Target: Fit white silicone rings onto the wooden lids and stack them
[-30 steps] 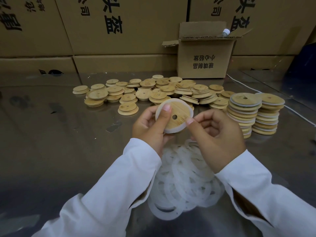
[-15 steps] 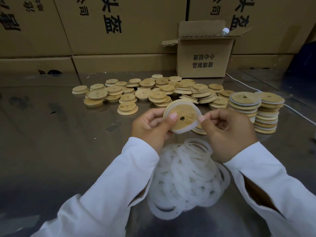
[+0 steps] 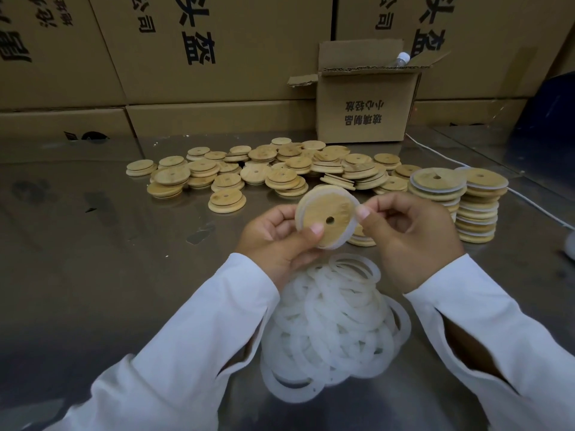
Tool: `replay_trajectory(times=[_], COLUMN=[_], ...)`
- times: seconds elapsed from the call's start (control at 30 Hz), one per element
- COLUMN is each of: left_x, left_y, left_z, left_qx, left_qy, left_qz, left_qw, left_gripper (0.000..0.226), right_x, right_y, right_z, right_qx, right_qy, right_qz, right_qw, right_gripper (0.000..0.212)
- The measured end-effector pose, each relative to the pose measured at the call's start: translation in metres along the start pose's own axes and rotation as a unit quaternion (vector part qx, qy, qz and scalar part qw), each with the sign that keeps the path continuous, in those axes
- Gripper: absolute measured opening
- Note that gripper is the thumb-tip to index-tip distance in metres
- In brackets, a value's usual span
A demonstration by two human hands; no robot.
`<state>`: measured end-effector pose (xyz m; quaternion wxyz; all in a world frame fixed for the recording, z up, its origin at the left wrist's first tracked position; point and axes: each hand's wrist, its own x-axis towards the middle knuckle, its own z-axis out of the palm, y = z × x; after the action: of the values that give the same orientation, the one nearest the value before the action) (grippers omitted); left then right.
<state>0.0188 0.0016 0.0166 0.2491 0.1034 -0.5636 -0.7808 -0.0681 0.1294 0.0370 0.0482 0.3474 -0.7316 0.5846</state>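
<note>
Head view: I see left hand (image 3: 273,241) and right hand (image 3: 410,241) pinching the wooden lid (image 3: 326,217) (silicone ring (image 3: 343,241) nearly seated), now shifted toward the stacks (image 3: 479,209).

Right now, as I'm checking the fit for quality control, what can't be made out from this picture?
1. Head view: whether the ring sits all round the lid; the left hand and right hand cover parts of its rim.
2. Low stack behind the right hand: mostly hidden by hand and lid.
3. Box contents: walls hide them; only a bottle top shows.
4. White object at the right edge: cut off by the frame.
</note>
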Motion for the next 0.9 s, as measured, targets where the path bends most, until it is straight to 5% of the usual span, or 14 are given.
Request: replay_trajectory(times=[0.17,0.47,0.9], left_x=[-0.003,-0.002,0.005], left_y=[-0.001,-0.004,-0.001], left_z=[-0.001,0.003,-0.01], left_qx=[0.125,0.111,0.077], left_qy=[-0.016,0.017,-0.037], left_qz=[0.04,0.056,-0.003], left_qw=[0.991,0.992,0.996], left_gripper=[0.026,0.013,0.034], right_x=[-0.002,-0.011,-0.001], right_y=[0.002,0.003,0.002], right_z=[0.003,0.013,0.001], right_qx=[-0.097,-0.167,-0.038], right_qy=[-0.004,0.055,-0.033], right_qz=[-0.048,-0.081,0.078], right_qw=[0.994,0.981,0.996], right_gripper=[0.017,0.009,0.017])
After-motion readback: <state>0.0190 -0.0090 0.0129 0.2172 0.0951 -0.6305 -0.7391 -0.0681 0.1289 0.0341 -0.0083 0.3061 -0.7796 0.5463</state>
